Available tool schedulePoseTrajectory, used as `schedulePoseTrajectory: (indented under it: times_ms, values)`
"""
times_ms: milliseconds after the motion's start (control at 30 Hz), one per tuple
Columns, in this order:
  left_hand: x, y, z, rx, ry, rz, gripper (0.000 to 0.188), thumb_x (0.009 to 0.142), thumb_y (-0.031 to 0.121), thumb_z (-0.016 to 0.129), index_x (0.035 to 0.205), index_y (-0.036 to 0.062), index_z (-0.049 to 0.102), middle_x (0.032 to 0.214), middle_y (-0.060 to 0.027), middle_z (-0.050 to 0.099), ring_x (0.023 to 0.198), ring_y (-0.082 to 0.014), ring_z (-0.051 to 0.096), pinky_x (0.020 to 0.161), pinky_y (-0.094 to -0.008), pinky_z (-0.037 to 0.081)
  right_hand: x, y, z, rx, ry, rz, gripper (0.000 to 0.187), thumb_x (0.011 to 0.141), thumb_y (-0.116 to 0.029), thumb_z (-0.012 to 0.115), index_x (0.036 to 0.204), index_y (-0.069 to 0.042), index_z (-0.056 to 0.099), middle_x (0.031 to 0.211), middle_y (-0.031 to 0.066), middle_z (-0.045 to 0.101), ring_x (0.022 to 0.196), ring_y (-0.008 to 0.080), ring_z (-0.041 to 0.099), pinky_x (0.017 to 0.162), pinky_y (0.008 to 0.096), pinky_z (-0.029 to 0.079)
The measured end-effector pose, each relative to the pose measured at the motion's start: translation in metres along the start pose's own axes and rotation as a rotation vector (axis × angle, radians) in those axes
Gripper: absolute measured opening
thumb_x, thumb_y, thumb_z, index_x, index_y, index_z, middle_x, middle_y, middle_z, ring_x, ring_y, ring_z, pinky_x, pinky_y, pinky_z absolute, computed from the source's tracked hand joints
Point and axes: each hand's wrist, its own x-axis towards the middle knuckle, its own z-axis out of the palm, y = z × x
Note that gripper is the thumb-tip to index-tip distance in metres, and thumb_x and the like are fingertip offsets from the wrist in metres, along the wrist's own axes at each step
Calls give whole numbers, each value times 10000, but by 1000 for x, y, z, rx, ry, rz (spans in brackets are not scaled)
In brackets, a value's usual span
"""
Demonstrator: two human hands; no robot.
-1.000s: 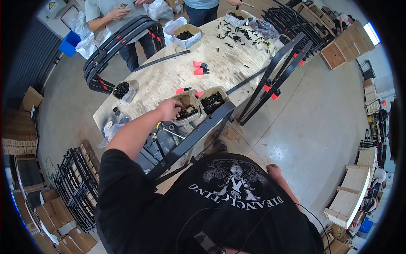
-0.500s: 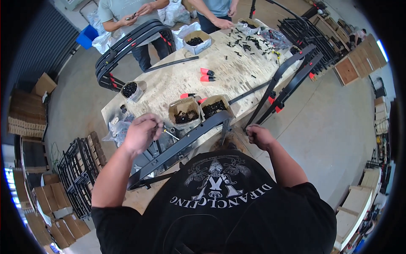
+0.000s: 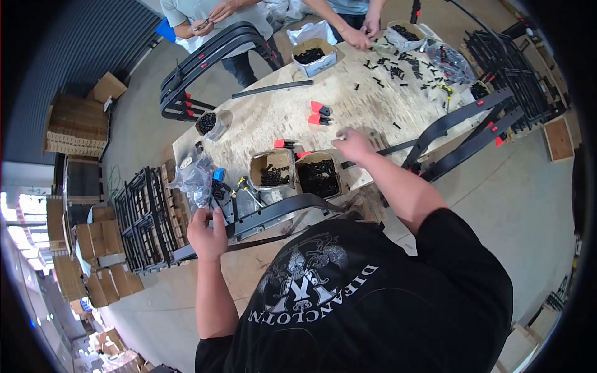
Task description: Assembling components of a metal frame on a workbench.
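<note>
My left hand (image 3: 208, 235) is over the left part of a curved black metal frame (image 3: 273, 211) in front of me. Its thumb and fingers point up, apart, and I see nothing held between them. Across the table reaches my right hand (image 3: 356, 147), its fingers loosely extended and apparently holding nothing. Just beyond it lie two red-and-black plastic pieces (image 3: 319, 118). Between my hands stand a box of small black parts (image 3: 272, 169) and a second box of black fasteners (image 3: 318, 176). A yellow-handled screwdriver (image 3: 244, 184) lies nearer my left hand.
The wooden table (image 3: 273, 118) holds scattered black bolts (image 3: 393, 69) and a flat black bar (image 3: 272, 89). Curved black frames (image 3: 463, 133) lean at its right edge; more (image 3: 211, 59) stand far left. Two co-workers handle things across the table. Stacked frames (image 3: 149, 217) stand at left.
My right hand has moved from beside the right-hand frame forward over the table. My left hand has lowered toward the near frame. The whole view has shifted and turned.
</note>
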Motion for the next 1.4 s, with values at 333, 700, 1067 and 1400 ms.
schedulePoseTrajectory:
  times_ms: [333, 700, 1067, 1400]
  values:
    - [6, 11, 1, 41, -39, -14, 269, 882, 163, 699, 708, 12, 559, 648, -156, 575, 574, -291, 575, 550, -372, 446, 129, -49, 32, -715, -147, 14, 748, 831, -218, 676, 1494, -70, 362, 1408, 186, 575, 1259, 304, 596, 1047, 413, 492]
    - [7, 7, 0, 2, -21, -8, 237, 858, 131, 695, 707, 15, 553, 650, -147, 550, 571, -296, 538, 553, -378, 431, 114, -34, 28, -509, -133, -57, 516, 713, -376, 797, 1098, -42, 719, 1079, 146, 729, 942, 256, 703, 830, 380, 550]
    - [-16, -6, -1, -151, 320, 167, 71, 953, 74, 574, 915, 27, 612, 693, -84, 548, 594, -218, 535, 557, -363, 431, -101, -62, -45, 845, -490, 40, 658, 791, -102, 806, 1376, 9, 528, 958, 8, 628, 564, 51, 434, 518, 226, 360]
    - [-119, 53, 31, -1615, -787, -826, 218, 1020, 222, 486, 1097, 34, 568, 766, -15, 504, 660, -130, 445, 556, -296, 367, -283, -81, -45, 70, -323, -570, 761, 658, -212, 879, 1343, -48, 591, 842, 21, 644, 769, 129, 614, 695, 309, 506]
